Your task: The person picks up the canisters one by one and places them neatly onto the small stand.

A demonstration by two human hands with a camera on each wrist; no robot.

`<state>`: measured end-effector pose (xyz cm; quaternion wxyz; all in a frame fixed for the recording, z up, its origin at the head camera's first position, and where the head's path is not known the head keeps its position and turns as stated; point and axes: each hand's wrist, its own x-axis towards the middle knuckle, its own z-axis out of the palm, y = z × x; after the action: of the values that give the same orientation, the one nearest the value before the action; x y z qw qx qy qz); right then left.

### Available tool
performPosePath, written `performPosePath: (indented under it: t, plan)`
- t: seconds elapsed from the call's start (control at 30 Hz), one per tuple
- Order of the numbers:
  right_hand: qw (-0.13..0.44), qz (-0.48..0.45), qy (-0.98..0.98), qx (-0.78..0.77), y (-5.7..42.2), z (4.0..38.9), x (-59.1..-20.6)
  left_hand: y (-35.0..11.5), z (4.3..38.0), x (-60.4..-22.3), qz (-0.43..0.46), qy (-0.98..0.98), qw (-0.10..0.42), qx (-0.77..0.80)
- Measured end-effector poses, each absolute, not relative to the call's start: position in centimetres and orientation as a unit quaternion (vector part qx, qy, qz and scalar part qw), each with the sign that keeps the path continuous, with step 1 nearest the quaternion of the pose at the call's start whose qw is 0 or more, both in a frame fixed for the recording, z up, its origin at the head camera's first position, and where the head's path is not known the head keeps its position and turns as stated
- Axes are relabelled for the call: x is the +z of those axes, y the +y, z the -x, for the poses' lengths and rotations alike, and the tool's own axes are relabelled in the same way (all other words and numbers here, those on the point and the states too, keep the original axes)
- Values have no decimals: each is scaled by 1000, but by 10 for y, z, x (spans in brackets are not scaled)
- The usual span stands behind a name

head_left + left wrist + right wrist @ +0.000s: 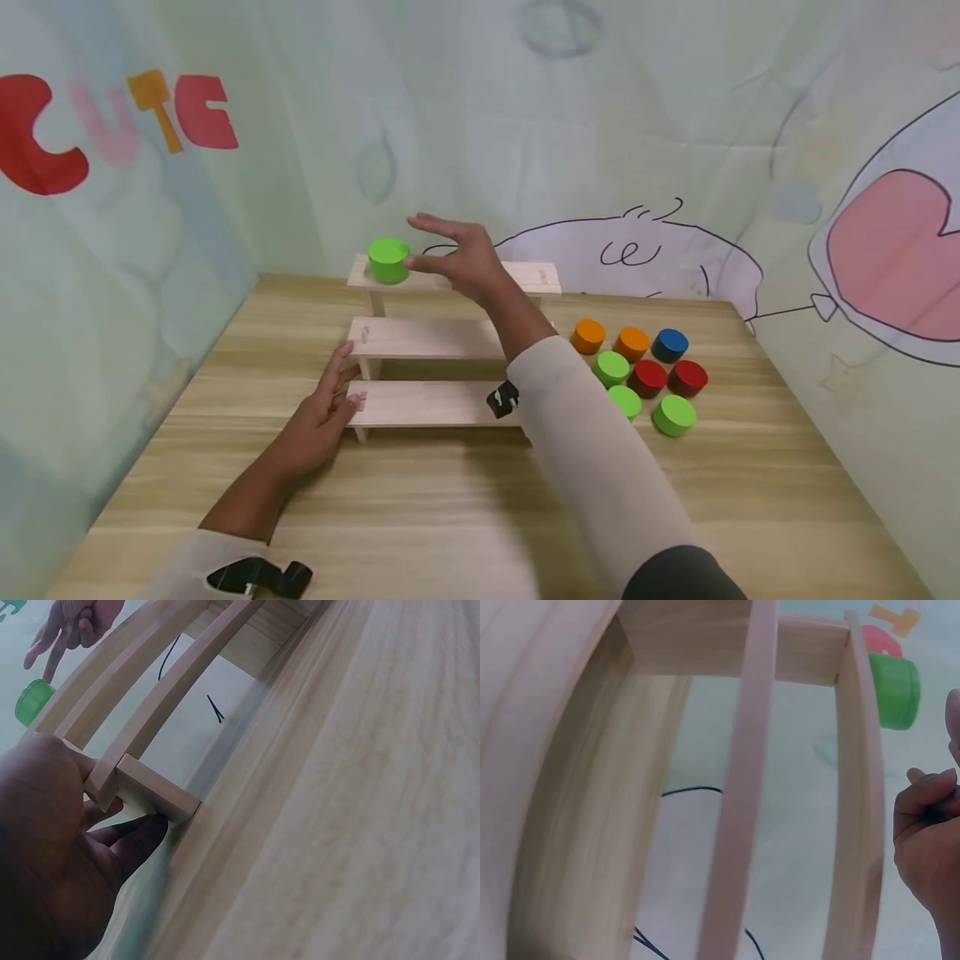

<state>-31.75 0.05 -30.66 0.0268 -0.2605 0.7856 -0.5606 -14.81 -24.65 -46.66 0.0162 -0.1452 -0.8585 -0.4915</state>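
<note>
A three-tier wooden shelf rack (427, 337) stands on the table. On the left end of its top tier sits a round green block (388, 261), also seen in both wrist views. Beside that block is my right hand (468, 258), thumb and index finger spread apart; the thumb tip is at the block's right side, and whether it touches cannot be told. My left hand (318, 417) holds the rack's left end, thumb on the lowest tier and fingers along the side. In the left wrist view, bent fingers (139, 840) lie against the side support.
Right of the rack lie several round blocks: orange (588, 336), blue (670, 345), red (687, 378) and green (674, 415). My right sleeve (592, 450) partly covers some green ones. A printed cloth backdrop (465, 125) rises behind the wooden table (420, 517).
</note>
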Motion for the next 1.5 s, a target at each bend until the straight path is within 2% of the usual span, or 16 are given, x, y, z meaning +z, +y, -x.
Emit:
performPosePath:
  t: [0.37, 0.73, 1.1, 1.5]
  plan:
    - [3, 260, 800, -540, 29, 285, -287, -250, 149, -461, 147, -861, 29, -485]
    - [-36, 283, 814, -507, 75, 245, -290, -252, 147, -459, 145, -854, 21, -498]
    - [-31, 243, 866, -435, 132, 218, -305, -251, 150, -462, 150, -853, 25, -499]
    - [-47, 247, 871, -421, 190, 191, -333, -245, 149, -469, 151, -852, 21, -500]
